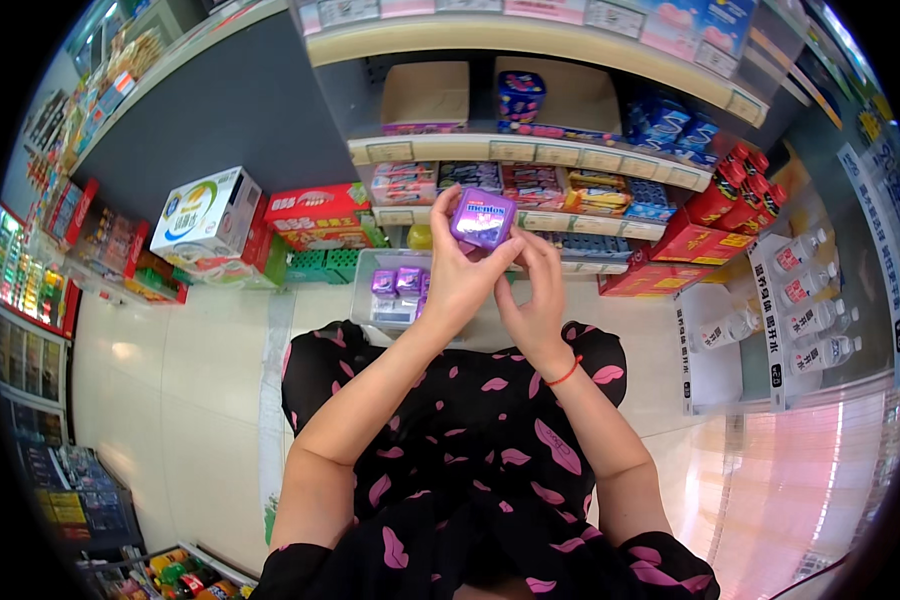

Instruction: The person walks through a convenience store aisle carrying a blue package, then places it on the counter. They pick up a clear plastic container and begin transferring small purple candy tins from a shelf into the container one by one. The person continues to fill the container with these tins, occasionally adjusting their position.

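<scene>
My left hand (452, 274) holds up a small purple Mentos box (484, 216), with fingers along its left side and the thumb across its lower right corner. My right hand (538, 292) is close against that same corner, its fingers bent and its thumb apart from the box. Whether the right fingertips grip the box is hidden behind the left thumb. Below and left of the hands, a clear plastic bin (361, 300) on the floor contains several purple boxes (397, 282). Before me is a store shelf (525, 148) with a blue candy container (521, 96) in an open cardboard tray (581, 97).
Lower shelf rows hold packs of sweets (532, 187). To the right are red drink cans (742, 187) on red cartons (690, 240) and a rack with water bottles (802, 281). A white carton (206, 214) and a red carton (319, 210) stand left, before a grey counter (217, 105).
</scene>
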Available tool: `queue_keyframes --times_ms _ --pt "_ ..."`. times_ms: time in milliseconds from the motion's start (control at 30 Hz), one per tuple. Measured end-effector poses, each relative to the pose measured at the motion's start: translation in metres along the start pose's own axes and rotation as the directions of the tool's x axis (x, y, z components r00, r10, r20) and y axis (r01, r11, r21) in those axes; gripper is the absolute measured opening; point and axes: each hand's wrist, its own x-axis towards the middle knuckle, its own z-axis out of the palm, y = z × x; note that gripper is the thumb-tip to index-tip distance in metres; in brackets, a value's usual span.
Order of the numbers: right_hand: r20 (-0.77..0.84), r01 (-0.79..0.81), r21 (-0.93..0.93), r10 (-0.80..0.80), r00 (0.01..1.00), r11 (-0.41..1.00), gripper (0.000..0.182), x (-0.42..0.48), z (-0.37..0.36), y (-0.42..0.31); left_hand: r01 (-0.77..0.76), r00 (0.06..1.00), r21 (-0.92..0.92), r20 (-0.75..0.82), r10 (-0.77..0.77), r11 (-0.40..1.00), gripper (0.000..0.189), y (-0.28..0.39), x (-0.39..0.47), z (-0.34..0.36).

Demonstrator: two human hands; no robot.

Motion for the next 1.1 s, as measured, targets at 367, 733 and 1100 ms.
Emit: queue_keyframes --times_ms 367,733,1100 --pt "0.307 -0.146 0.126 0.101 0.946 0.981 0.066 -0.024 0.061 0.021 0.301 0.950 0.072 0.069 -0.306 0.951 0.052 -0.043 -0.015 -0.087" --pt "0.414 -0.219 0.074 0.170 0.894 0.973 0.075 -0.023 0.099 0.041 0.475 0.880 -0.199 0.088 -0.467 0.857 0.035 -0.089 -0.007 -0.134" --pt "0.471 -0.460 0.318 0.283 0.836 0.829 0.076 -0.017 0.118 0.046 0.559 0.819 -0.286 0.338 -0.464 0.778 0.049 -0.068 0.008 -0.170"
